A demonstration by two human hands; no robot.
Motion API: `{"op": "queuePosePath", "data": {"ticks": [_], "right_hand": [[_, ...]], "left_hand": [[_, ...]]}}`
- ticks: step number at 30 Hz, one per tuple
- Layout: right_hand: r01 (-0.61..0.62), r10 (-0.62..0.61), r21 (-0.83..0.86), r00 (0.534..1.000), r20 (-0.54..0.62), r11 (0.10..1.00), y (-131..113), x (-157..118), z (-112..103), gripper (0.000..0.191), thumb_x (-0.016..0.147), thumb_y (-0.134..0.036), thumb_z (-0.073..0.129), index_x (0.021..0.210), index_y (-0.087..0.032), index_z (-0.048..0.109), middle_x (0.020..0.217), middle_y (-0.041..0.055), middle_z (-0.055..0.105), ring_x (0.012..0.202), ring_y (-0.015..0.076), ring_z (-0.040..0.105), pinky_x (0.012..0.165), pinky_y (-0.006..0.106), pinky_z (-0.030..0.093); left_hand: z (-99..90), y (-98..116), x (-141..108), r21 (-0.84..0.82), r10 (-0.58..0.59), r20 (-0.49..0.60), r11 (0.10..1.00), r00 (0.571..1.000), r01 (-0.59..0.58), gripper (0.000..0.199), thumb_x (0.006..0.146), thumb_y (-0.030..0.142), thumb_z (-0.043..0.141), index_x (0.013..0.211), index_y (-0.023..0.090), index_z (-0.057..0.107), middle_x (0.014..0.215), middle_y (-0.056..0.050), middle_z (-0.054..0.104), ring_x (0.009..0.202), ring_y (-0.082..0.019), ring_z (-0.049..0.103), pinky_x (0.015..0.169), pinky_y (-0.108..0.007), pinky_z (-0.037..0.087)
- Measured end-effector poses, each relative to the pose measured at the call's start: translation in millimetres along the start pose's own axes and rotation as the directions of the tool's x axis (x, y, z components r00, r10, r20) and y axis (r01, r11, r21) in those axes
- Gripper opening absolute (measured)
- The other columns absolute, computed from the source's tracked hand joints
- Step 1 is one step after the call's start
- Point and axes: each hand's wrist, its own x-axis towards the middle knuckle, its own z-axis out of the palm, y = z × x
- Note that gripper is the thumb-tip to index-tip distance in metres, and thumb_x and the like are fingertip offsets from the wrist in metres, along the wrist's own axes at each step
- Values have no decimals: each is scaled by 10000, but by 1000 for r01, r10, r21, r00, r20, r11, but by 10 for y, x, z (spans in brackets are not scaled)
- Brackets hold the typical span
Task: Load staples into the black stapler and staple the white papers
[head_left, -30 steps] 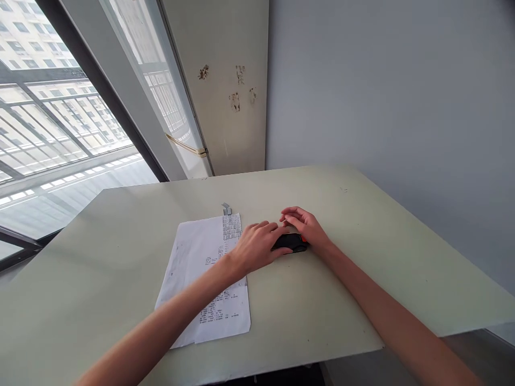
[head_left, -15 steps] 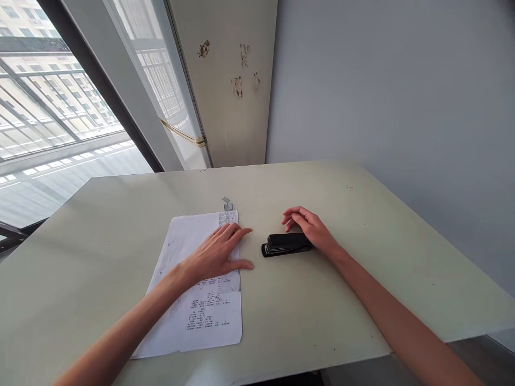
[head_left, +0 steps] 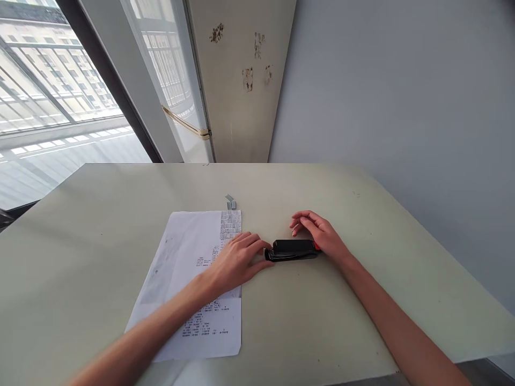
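A black stapler [head_left: 295, 246] lies on the table with its front end to the left and a bit of red at its rear. My left hand [head_left: 241, 261] reaches across the printed paper, its thumb and forefinger closed around the stapler's front end. Beside the rear end rests my right hand [head_left: 322, 236]. Its fingers are loosely curled and apart, with nothing seen in them; the heel of the hand hides the very back of the stapler. The sheet of paper [head_left: 189, 230] lies flat, partly covered by my left forearm, with dense print along its right side.
Small grey strips of staples [head_left: 231, 204] lie just beyond the paper's top right corner. The pale table [head_left: 341, 311] reaches toward a fridge [head_left: 241, 107] with a gold-coloured handle, a grey-blue wall [head_left: 394, 96] at the right and a large window [head_left: 52, 91] at the left.
My left hand has moved right, off the paper's edge to the stapler's front end, and its fingers have closed there. My right hand stays by the rear end. The view has shifted slightly.
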Motion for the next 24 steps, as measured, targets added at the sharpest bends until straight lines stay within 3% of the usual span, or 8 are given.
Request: {"op": "queuePosePath", "data": {"ticks": [7,16,19,24], "right_hand": [[23,-26,-81,999,-32,996,-34,-40,35,347,1039,-566,522,1110,-259,668,1009,35,725,825,188,697,894,387,539],[7,-12,-145,999,-35,989,-40,-41,101,375,1036,-584,506,1106,-256,674,1043,40,726,748,164,657,786,348,531],[14,-9,-143,999,36,990,-109,-77,73,370,1019,-595,545,1092,-261,687,1060,48,736,847,190,679,801,342,544],[45,23,-218,954,299,975,-184,-172,10,347,927,-576,703,1120,-289,739,1102,43,760,992,247,696,848,367,550]], "left_hand": [[42,-36,-43,-8,54,-7,999,999,-54,302,1055,456,610,1228,208,628,1017,-60,692,874,-216,653,783,-345,495],[48,-36,-51,-20,27,-27,999,999,-28,286,1050,464,613,1128,192,650,936,-47,668,804,-196,622,705,-324,478],[47,-37,-43,-23,19,-42,1000,999,-20,271,1058,458,597,1092,197,662,911,-40,664,785,-184,620,685,-312,467],[20,4,6,8,-5,-39,1000,999,6,246,1064,418,568,1001,198,660,903,-39,672,739,-166,629,628,-297,440]]}}
